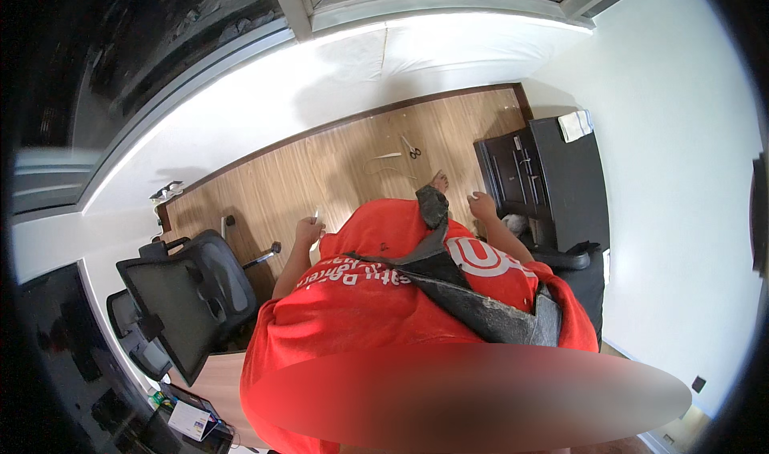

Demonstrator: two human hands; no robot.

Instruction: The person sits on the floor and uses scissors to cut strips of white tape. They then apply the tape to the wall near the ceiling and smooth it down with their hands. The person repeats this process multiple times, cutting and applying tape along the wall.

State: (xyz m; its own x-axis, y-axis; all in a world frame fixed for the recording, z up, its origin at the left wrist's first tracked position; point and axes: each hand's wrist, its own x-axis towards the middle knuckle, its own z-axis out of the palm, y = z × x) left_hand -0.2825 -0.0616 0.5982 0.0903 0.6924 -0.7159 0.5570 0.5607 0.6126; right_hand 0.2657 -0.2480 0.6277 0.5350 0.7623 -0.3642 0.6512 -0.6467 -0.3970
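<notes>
My left hand [309, 229] is low on the left side of my red shirt [366, 298], its fingers closed around a small white object [316, 215] that sticks up past them. To the right of the shirt, my right hand [482, 205] hangs with curled fingers above the floor, near a dark cabinet [510, 175]. Something pale shows at its fingertips, too small to make out. Across the shirt lies a worn black strip of leather-like material [456, 298]. On the wood floor [288, 172] ahead lie scissors [411, 148] with dark handles, a flat white strip [387, 155] and a thin pale cord [390, 169].
A black mesh office chair [186, 292] stands at left, its wheeled base reaching over the floor. Behind it is a desk [222, 376] with a white paper item [190, 420]. A folded cloth [575, 125] rests on the cabinet. My bare foot [440, 181] is on the floor.
</notes>
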